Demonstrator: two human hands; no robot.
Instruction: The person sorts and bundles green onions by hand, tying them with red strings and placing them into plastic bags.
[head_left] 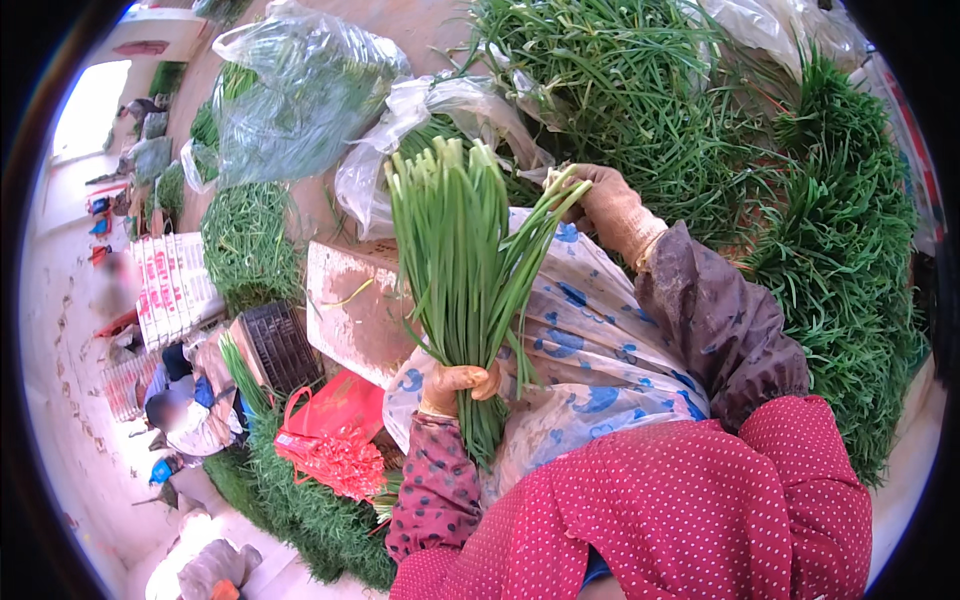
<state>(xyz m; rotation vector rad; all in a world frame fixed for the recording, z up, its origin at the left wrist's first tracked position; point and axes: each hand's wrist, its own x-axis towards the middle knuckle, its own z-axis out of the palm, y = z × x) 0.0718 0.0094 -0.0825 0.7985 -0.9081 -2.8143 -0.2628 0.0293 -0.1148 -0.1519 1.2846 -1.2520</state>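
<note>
Over the lap, left hand [458,385] clamps chive bunch [465,260] upright; right hand [610,205] pinches a stalk tip (gloved), probably adding stalks; next, squaring the ends.

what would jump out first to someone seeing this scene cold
The upright bunch of green chives at centre, gripped near its base by the left hand. The right hand touches the bunch's upper right stalks. Behind it, a great heap of loose greens fills the upper right, and a bright red bag of bands lies at lower left.
</note>
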